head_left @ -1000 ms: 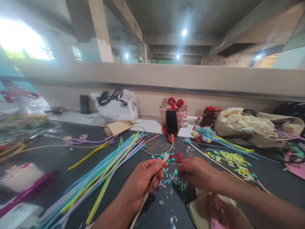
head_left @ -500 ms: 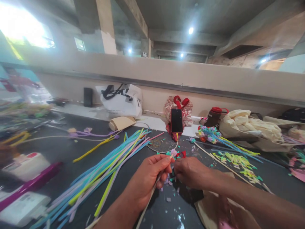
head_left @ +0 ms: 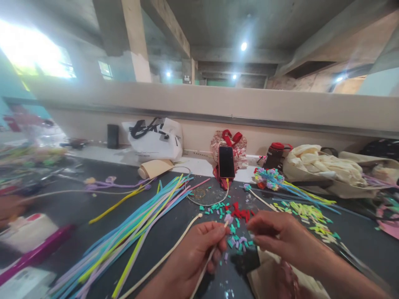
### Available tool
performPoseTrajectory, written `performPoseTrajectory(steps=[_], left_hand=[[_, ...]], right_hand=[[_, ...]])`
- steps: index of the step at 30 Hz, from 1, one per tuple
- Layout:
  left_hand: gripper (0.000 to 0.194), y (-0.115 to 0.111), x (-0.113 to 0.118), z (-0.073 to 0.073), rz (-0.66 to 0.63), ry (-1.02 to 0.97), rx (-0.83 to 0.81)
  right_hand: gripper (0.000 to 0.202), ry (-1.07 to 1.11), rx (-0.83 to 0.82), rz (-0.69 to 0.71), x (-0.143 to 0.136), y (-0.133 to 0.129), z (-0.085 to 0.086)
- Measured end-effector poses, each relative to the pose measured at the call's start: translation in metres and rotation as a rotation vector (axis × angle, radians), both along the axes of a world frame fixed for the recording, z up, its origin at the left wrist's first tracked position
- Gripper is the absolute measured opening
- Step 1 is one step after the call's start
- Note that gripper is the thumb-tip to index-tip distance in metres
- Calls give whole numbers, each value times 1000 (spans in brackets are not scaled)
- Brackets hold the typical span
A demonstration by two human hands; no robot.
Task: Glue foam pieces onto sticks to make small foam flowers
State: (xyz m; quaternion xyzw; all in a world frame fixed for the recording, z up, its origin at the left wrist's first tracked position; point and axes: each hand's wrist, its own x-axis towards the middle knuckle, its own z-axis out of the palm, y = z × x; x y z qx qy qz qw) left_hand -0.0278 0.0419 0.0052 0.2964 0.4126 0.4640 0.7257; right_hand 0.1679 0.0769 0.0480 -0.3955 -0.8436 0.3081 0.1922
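Observation:
My left hand [head_left: 208, 243] pinches a thin cream stem near its upper end, where a small pale purple piece [head_left: 228, 219] sits at the tip. To its right, my right hand [head_left: 274, 232] hovers with thumb and fingers apart, holding nothing visible. Just beyond my hands lie red pieces [head_left: 241, 213] and small teal pieces [head_left: 237, 245] mixed with a few purple ones. Another cream stem [head_left: 168, 252] rests on the dark table left of my left hand.
Long coloured stems [head_left: 137, 224] spread at left. A phone [head_left: 226, 162] leans on a patterned bag behind. Finished-looking clusters [head_left: 270, 178], yellow-green pieces [head_left: 307, 211] and a beige bag [head_left: 324, 166] lie right. Another person's hand [head_left: 11, 209] shows at far left.
My right hand has moved right, away from the stem tip, and its fingers have opened. The red and teal pieces show more fully. My left hand keeps its pinch; the view has tilted slightly.

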Motion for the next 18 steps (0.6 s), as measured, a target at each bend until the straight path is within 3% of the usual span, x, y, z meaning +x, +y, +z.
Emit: performPoseTrajectory(steps=[3, 9, 13, 18], left_hand=[[20, -1, 6, -7, -51, -18, -43], [25, 6, 10, -20, -54, -23, -77], [31, 4, 9, -21, -79, -9, -125], [26, 0, 10, -19, -49, -90, -89]], right_hand=[[8, 57, -29, -5, -4, 4, -3], [13, 58, 129, 27, -14, 4, -4], [20, 120, 105, 61, -21, -1, -18], [12, 124, 92, -24, -27, -4, -30]])
